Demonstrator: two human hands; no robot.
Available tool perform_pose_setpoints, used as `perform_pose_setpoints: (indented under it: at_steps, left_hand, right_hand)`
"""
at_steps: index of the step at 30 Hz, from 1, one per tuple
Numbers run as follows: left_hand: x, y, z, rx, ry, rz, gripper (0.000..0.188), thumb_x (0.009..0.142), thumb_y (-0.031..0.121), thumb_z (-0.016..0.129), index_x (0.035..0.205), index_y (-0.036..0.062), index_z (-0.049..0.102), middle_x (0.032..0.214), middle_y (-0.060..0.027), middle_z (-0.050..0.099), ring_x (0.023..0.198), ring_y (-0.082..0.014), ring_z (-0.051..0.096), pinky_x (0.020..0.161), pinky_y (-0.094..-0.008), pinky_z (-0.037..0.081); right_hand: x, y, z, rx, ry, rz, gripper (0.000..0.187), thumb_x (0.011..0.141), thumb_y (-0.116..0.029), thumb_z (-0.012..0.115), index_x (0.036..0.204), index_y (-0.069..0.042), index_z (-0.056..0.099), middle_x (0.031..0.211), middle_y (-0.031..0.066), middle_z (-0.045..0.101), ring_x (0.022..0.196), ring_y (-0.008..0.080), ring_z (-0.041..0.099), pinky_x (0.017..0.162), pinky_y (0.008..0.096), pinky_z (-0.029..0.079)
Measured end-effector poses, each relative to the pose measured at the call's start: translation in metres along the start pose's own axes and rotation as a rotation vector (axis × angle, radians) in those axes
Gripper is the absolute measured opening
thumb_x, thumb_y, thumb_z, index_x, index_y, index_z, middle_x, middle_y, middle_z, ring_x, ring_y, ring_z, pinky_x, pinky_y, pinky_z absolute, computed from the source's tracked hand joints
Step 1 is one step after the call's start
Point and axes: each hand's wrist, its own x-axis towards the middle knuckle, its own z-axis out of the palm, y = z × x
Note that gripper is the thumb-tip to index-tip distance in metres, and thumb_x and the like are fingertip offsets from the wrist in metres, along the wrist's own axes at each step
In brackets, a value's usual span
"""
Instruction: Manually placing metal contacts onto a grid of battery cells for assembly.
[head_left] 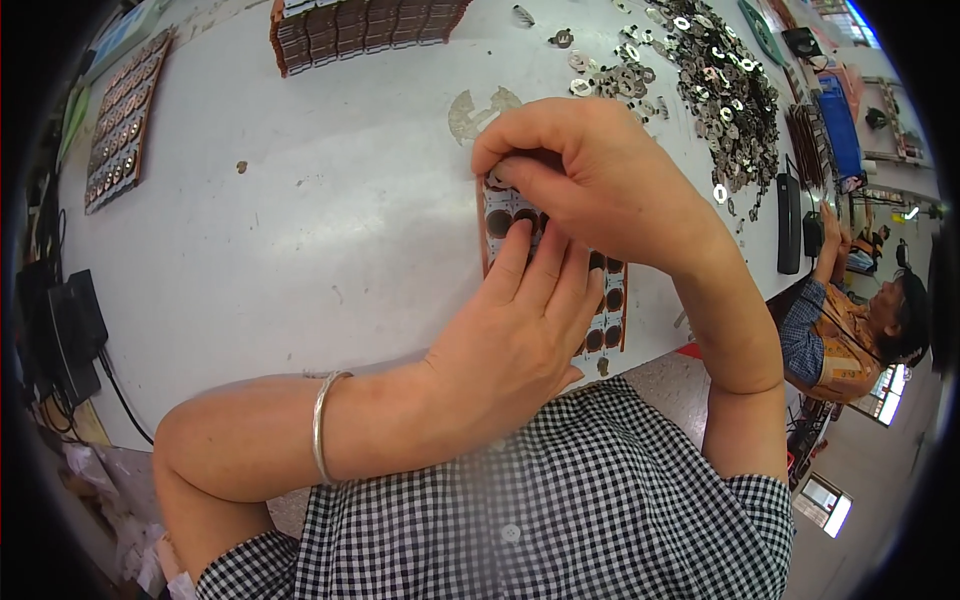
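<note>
A flat panel [614,300] with orange edges and rows of dark round spots lies on the white table near me. My left hand [515,325] rests across it, fingers stretched and slightly apart, holding nothing. Above the panel's far left corner, my right hand [610,165] is closed in a pinch, thumb against forefinger. Between those fingertips a small shiny metal piece [497,180] partly shows, close to the panel's surface. Both hands cover much of the panel's middle and far right.
A large heap of small silver metal pieces [730,110] spreads at the far right. A stack of brown-edged panels [370,35] stands at the back, and another panel of round parts [130,120] lies at far left. A co-worker [850,320] sits to the right.
</note>
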Motion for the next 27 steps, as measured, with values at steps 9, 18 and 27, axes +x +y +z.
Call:
perform_pose_setpoints:
  at_steps: [9,18,27]
  left_hand:
    - [-0.001,0.0,0.002,0.03,-0.011,0.0,0.082,0.076,0.052,0.077,0.136,-0.0021,0.06,0.143,-0.0319,0.048,0.138,-0.0493,0.044,0.119,-0.0621,0.03]
    - [-0.001,0.001,0.001,0.017,-0.013,-0.002,0.081,0.079,0.052,0.075,0.136,-0.0019,0.06,0.146,-0.0337,0.047,0.141,-0.0499,0.041,0.12,-0.0624,0.029]
    - [-0.001,0.0,0.003,0.002,-0.003,0.013,0.083,0.077,0.052,0.076,0.138,-0.0023,0.058,0.145,-0.0324,0.048,0.141,-0.05,0.041,0.12,-0.0628,0.029]
  right_hand:
    - [0.008,-0.003,-0.001,-0.174,-0.038,-0.081,0.021,0.089,0.0,0.063,0.109,-0.003,0.068,0.077,0.0108,0.067,0.068,0.0234,0.064,0.067,0.0344,0.054]
    - [0.013,-0.001,-0.004,-0.165,-0.065,-0.106,0.033,0.088,0.001,0.063,0.12,-0.005,0.065,0.079,0.0109,0.067,0.069,0.0232,0.064,0.067,0.0349,0.053]
    - [0.017,-0.001,0.001,-0.246,-0.071,-0.148,0.039,0.085,0.002,0.067,0.123,-0.006,0.065,0.081,0.0109,0.068,0.073,0.027,0.067,0.068,0.0363,0.055]
